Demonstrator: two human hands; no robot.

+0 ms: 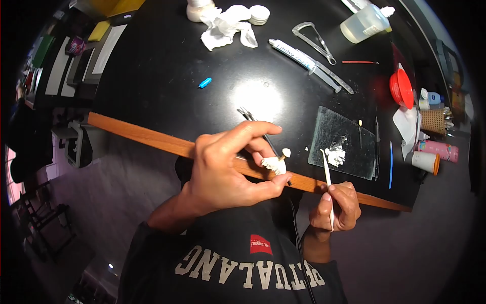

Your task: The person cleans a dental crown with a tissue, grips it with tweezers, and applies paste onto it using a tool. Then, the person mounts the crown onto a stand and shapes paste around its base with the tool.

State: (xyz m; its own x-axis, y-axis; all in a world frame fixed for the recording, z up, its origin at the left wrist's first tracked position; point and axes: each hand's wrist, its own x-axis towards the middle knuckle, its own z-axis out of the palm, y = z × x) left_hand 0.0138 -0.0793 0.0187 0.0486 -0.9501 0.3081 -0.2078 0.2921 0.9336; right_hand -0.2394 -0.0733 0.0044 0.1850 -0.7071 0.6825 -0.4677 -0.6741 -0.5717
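Note:
Over the table's front edge, my left hand (217,164) is closed on a small white ridged piece (273,165), perhaps a dental cast. A small white tooth-shaped piece (286,152) on a brass-coloured stem stands up from it. A thin dark tool (246,114) shows behind the fingers; whether the hand holds it I cannot tell. My right hand (336,206) grips a slender white spatula (327,169), its tip near white paste or powder (335,155) on a glass slab (324,121).
A syringe labelled "FIXING PASTE" (298,57), metal caliper (316,43), clear bottle (362,25) and crumpled tissue (223,30) lie farther back. A red bowl (401,88), blue stick (390,164) and paper cup (424,162) are at right. A blue cap (204,82) lies left.

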